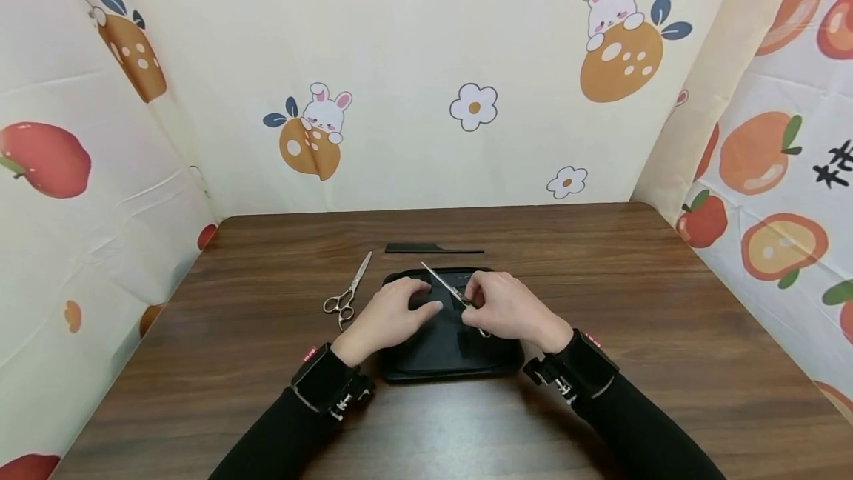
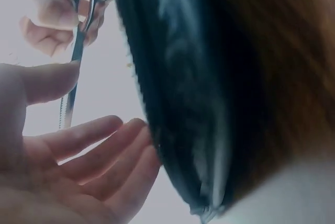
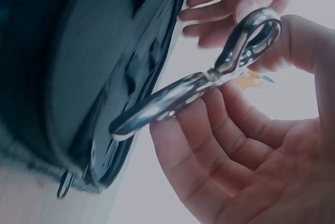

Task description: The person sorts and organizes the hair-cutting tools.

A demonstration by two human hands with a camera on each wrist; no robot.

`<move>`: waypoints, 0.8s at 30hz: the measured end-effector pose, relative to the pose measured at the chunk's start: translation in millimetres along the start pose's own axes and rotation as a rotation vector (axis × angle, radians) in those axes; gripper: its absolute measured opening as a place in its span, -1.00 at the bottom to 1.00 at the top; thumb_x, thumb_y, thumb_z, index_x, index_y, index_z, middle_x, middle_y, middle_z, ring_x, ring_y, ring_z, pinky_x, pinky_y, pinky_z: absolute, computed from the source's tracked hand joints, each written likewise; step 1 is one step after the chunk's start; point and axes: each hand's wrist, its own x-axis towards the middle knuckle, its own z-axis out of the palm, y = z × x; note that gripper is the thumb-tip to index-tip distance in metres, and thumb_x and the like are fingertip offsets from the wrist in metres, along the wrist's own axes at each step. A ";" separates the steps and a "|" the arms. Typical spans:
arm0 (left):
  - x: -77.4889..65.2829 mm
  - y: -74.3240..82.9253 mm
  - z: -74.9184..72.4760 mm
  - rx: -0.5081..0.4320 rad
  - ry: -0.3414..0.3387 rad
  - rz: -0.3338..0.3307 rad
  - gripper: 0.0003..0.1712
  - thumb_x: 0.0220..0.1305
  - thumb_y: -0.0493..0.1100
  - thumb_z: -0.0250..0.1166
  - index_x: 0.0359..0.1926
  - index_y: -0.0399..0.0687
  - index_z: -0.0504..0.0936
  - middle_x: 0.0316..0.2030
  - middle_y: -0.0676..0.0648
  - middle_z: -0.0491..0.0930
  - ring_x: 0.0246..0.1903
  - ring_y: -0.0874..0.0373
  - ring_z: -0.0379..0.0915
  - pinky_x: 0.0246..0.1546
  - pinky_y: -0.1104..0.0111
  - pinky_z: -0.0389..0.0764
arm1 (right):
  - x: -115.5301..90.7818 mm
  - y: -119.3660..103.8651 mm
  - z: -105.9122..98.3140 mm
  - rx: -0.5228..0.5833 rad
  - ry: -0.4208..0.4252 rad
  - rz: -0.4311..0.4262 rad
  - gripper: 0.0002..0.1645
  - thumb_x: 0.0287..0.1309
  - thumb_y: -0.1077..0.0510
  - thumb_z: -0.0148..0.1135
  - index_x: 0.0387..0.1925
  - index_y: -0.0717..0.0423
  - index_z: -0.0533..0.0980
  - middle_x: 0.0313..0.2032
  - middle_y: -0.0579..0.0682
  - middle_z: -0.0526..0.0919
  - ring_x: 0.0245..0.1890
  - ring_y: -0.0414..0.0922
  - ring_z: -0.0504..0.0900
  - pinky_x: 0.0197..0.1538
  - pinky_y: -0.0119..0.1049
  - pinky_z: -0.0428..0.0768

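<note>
Two hands [image 1: 392, 313] [image 1: 512, 307], two scissors [image 1: 443, 283] [image 1: 353, 290], one case [image 1: 433, 354]

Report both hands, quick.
Left hand: open, fingers relaxed, gripping nothing, over the black case.
Right hand: closed, holding a pair of scissors between thumb and fingers.

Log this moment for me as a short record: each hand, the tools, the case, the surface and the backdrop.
Right hand: holds scissors over the case
Left hand: over the case, holding nothing
Second scissors: on the table, left of the case
Comb: black, beyond the case
Case: black, zip teeth along its edge
Table: brown, wood-grained
Backdrop: printed with rabbits and flowers
</note>
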 end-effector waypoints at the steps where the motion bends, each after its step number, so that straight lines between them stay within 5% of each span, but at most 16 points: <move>1: 0.6 0.0 0.7 -0.043 0.003 0.005 -0.45 0.26 0.19 0.09 0.08 -0.11 0.47 -0.05 -0.05 0.50 -0.06 0.17 0.37 -0.07 0.21 0.41 | -0.4 -0.9 0.6 0.014 0.005 -0.006 -0.81 -0.12 0.09 0.18 -0.37 -0.01 0.42 -0.57 -0.15 0.48 -0.68 -0.26 0.44 -0.55 -0.28 0.42; 12: 3.3 -1.5 5.0 -0.365 0.033 0.028 -0.63 0.28 0.12 0.10 -0.02 0.06 0.52 -0.17 0.10 0.54 -0.21 0.28 0.43 -0.19 0.28 0.47 | -1.2 -5.8 4.8 0.117 0.066 -0.066 -0.80 -0.12 0.13 0.19 -0.34 -0.02 0.46 -0.54 -0.15 0.49 -0.64 -0.26 0.43 -0.54 -0.29 0.43; 20: 5.8 -0.8 7.3 -0.616 0.154 0.028 -0.75 0.25 -0.02 0.17 -0.14 -0.05 0.53 -0.28 -0.03 0.55 -0.29 -0.01 0.50 -0.26 0.18 0.52 | -0.1 -6.8 8.9 0.152 0.089 -0.089 -0.80 -0.15 0.12 0.21 -0.36 -0.04 0.48 -0.53 -0.17 0.50 -0.57 -0.28 0.43 -0.48 -0.29 0.46; 24: 5.0 1.7 8.3 -0.825 0.166 0.013 -0.70 0.21 -0.09 0.22 -0.13 -0.19 0.51 -0.25 -0.15 0.51 -0.24 -0.11 0.49 -0.18 0.12 0.52 | -0.3 -7.9 10.3 0.169 0.084 -0.103 -0.81 -0.13 0.13 0.20 -0.34 -0.04 0.48 -0.52 -0.17 0.51 -0.55 -0.29 0.43 -0.45 -0.29 0.47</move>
